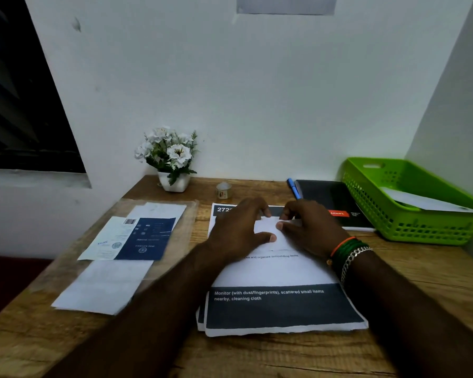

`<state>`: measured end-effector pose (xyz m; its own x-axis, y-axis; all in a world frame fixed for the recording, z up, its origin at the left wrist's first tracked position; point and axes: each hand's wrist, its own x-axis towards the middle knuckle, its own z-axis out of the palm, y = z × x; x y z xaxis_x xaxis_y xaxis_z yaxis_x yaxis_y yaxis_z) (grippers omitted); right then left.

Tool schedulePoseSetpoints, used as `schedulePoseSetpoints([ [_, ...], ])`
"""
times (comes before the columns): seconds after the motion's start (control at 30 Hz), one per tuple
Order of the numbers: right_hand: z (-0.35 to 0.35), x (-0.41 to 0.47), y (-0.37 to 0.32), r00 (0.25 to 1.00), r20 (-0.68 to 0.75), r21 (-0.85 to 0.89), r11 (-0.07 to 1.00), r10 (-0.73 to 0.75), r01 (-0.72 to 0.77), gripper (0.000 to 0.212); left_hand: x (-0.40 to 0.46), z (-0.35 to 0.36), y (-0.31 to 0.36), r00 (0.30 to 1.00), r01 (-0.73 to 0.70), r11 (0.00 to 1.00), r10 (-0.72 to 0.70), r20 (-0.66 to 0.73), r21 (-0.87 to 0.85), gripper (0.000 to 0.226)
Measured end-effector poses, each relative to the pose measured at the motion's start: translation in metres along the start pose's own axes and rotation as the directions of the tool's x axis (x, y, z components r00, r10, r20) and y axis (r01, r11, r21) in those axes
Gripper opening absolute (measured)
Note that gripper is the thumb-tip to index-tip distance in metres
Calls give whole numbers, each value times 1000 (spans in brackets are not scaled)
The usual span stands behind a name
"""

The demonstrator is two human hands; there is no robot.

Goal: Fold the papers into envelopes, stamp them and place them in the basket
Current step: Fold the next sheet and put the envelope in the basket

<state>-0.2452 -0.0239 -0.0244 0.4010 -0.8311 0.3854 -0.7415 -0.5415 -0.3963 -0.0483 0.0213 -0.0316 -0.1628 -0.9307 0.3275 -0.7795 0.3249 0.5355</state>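
your left hand (239,230) lies flat and spread on a small white folded paper (268,227), thumb stretched out along its near edge, while your right hand (310,227) curls over its right side with the thumb tip pressed on the sheet and the other fingers bent down at the far edge. most of that folded paper is hidden under your palms, so its shape and folds are hard to make out. it sits on a stack of printed sheets (281,304) with dark bands; the top band shows only "272" before your left hand covers the rest, and the middle line of print is partly hidden too. the green basket (410,227) stands at the far right of the wooden desk (257,353), its right side cut off by the frame, with a white paper (423,201) lying in it. a blue pen (294,188) rests beside a black notebook (333,200). a small jar (224,190) near the flower pot (172,159) is too blurred to identify.
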Motion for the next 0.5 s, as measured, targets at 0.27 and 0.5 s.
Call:
schedulePoseSetpoints([
  [0.27, -6, 0, 0, 994, -105, 232, 972, -7, 32, 10, 11, -11, 1, 985, 40, 999, -36, -167, 19, 5],
  [0.5, -15, 1, 11, 986, -158, 274, 962, 49, -4, 10, 9, -48, -26, 970, 190, 966, -157, -183, 178, 11],
])
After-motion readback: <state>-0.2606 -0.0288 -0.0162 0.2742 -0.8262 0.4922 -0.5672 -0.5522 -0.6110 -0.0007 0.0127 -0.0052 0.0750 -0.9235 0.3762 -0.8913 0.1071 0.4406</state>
